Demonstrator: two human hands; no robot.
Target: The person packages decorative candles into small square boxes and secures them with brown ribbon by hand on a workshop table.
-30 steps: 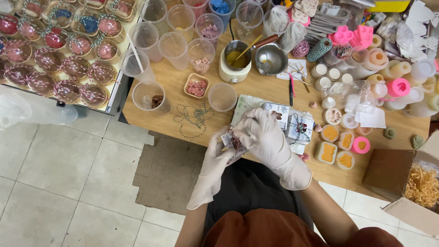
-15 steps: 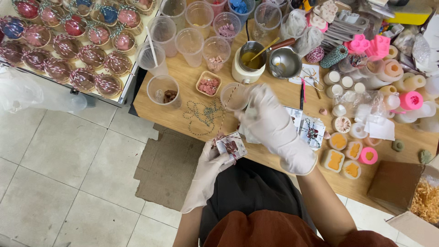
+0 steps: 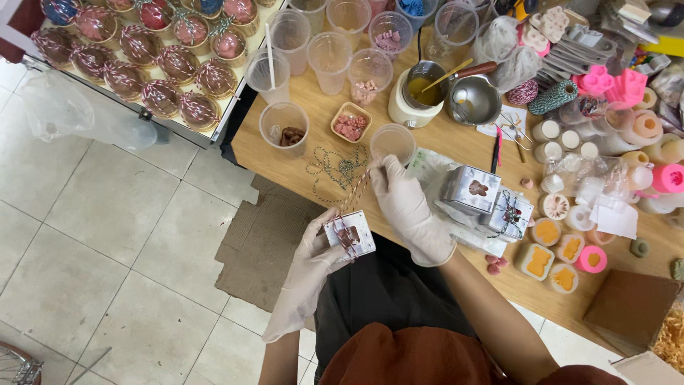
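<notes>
Both hands wear thin clear gloves. My left hand holds a small silver box over my lap, just off the edge of the wooden table. Red-and-white twine is wrapped around the box and runs up to my right hand, which pinches it and pulls it taut above the table edge. Right behind my right hand stands an empty clear plastic cup.
Two more silver boxes sit to the right. A loose coil of twine, several plastic cups, a pot of yellow liquid and a metal bowl fill the table. A tray of wrapped round items stands at the far left; orange shapes lie right.
My right hand has lifted away from the box and drawn the twine up and back toward the cup. The left hand has stayed low with the box.
</notes>
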